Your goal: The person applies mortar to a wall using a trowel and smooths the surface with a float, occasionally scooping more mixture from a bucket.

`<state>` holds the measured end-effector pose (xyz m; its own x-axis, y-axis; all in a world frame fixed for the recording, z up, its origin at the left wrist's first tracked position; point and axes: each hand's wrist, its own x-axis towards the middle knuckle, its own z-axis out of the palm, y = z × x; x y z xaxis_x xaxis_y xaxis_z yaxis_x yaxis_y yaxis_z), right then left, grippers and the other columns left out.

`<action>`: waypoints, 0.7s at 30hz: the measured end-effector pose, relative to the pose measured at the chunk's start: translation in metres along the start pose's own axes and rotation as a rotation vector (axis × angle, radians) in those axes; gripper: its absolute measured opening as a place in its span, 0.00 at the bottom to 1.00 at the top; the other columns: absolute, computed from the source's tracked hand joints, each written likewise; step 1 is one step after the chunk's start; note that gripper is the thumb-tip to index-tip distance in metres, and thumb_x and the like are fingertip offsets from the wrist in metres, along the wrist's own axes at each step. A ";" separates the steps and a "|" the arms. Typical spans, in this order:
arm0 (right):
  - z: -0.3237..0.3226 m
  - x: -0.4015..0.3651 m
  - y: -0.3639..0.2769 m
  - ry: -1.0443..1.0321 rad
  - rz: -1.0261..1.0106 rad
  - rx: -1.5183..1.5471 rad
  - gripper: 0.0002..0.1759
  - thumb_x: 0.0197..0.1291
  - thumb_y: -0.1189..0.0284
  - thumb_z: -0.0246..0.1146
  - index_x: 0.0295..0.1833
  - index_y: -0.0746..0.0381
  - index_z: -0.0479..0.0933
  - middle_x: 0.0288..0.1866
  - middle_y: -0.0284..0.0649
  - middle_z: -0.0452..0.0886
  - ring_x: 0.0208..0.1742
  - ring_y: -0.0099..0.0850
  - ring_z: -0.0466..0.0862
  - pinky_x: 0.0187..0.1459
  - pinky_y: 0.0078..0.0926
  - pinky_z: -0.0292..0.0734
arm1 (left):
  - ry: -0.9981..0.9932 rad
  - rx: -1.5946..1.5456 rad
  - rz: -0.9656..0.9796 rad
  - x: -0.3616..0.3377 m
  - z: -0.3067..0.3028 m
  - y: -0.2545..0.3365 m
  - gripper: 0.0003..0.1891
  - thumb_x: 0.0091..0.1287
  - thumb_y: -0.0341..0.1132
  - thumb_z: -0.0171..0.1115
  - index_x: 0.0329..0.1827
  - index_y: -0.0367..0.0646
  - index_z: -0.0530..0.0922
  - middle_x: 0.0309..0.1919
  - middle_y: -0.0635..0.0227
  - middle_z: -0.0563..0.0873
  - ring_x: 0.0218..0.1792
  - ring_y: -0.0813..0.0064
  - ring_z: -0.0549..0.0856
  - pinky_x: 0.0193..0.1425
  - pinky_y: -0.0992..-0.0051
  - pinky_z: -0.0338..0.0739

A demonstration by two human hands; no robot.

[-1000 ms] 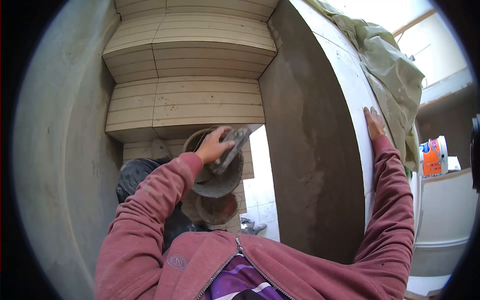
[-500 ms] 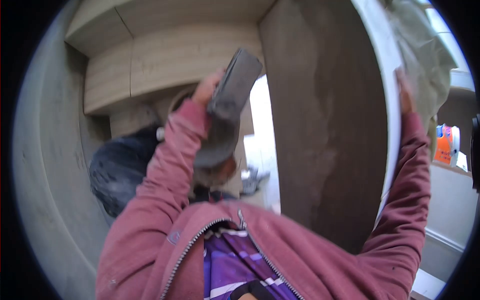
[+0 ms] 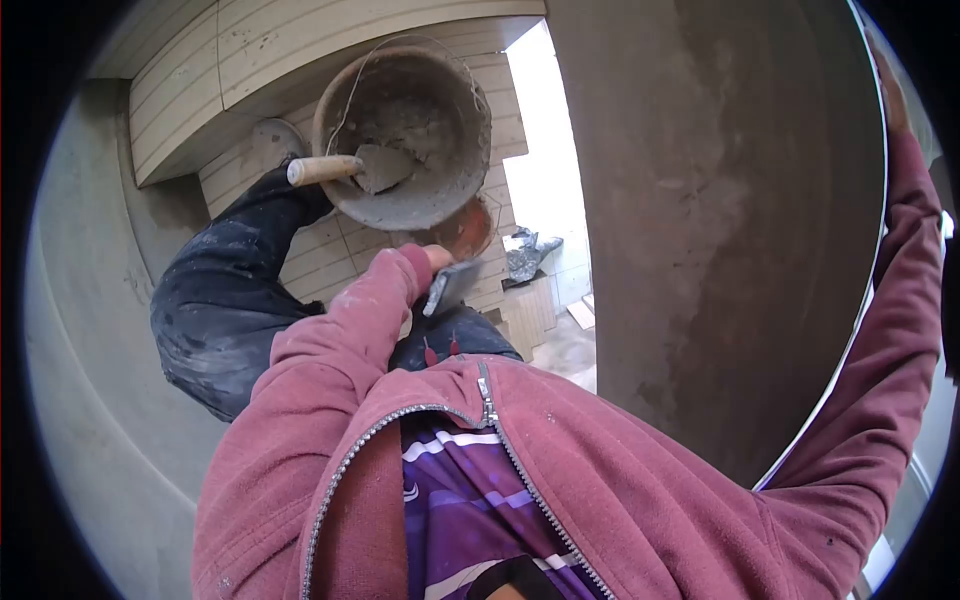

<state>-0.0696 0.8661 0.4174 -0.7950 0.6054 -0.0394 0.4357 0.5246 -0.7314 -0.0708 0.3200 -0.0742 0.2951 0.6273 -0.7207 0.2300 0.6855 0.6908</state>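
Note:
My left hand (image 3: 438,258) is closed on a grey, flat rectangular float (image 3: 452,287), held low in front of my legs and seen mostly from its edge. Just beyond it stands a mortar-caked bucket (image 3: 470,150) with a thin wire handle. Inside the bucket is grey mortar (image 3: 425,125), and a trowel (image 3: 325,169) rests there with its wooden handle over the rim. Far to the right, my right hand (image 3: 889,88) lies with fingers stretched along the outer edge of the damp, grey-brown plastered wall (image 3: 690,230). Part of that hand is hidden by the edge.
A tiled ledge (image 3: 360,25) runs along the back, above a tiled floor (image 3: 340,245). Crumpled dark plastic (image 3: 528,255) and tile pieces (image 3: 540,305) lie by the wall's foot. Another plastered wall (image 3: 90,300) curves up on the left. An orange-brown rounded object (image 3: 470,230) sits beside the bucket.
My left hand has come down and toward me with the float, uncovering the bucket and trowel. My view has tilted down, and my right hand appears higher and farther right along the wall edge.

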 end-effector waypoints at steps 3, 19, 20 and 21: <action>0.031 -0.015 -0.040 0.113 -0.109 -0.273 0.22 0.66 0.66 0.47 0.61 0.66 0.62 0.60 0.45 0.65 0.58 0.31 0.70 0.59 0.26 0.66 | 0.122 -0.024 -0.217 -0.003 0.009 -0.043 0.19 0.60 0.40 0.52 0.51 0.39 0.77 0.47 0.56 0.82 0.45 0.65 0.81 0.52 0.69 0.72; 0.475 -0.270 0.071 -1.112 0.399 -0.293 0.14 0.48 0.64 0.63 0.30 0.66 0.80 0.19 0.42 0.80 0.24 0.32 0.82 0.33 0.30 0.76 | 0.462 -1.771 -0.320 -0.016 0.022 -0.033 0.19 0.65 0.38 0.47 0.55 0.38 0.72 0.49 0.57 0.80 0.52 0.63 0.78 0.56 0.63 0.71; 0.487 -0.279 0.084 -1.168 0.466 -0.244 0.12 0.48 0.67 0.62 0.34 0.65 0.80 0.25 0.44 0.82 0.23 0.32 0.81 0.33 0.28 0.76 | 0.462 -1.832 -0.328 -0.016 0.023 -0.040 0.19 0.65 0.38 0.47 0.56 0.38 0.72 0.49 0.57 0.80 0.52 0.63 0.78 0.56 0.63 0.71; 0.507 -0.287 0.104 -1.183 0.479 -0.233 0.12 0.48 0.67 0.62 0.34 0.65 0.80 0.25 0.44 0.82 0.23 0.32 0.81 0.33 0.28 0.76 | 0.455 -1.879 -0.344 -0.016 0.025 -0.047 0.19 0.66 0.38 0.47 0.56 0.38 0.71 0.49 0.57 0.80 0.53 0.62 0.78 0.56 0.63 0.71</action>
<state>-0.0098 0.4432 0.0072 -0.3764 -0.0697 -0.9238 0.7466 0.5676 -0.3471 -0.0630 0.2682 -0.0935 0.1697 0.2263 -0.9592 -0.9855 0.0450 -0.1637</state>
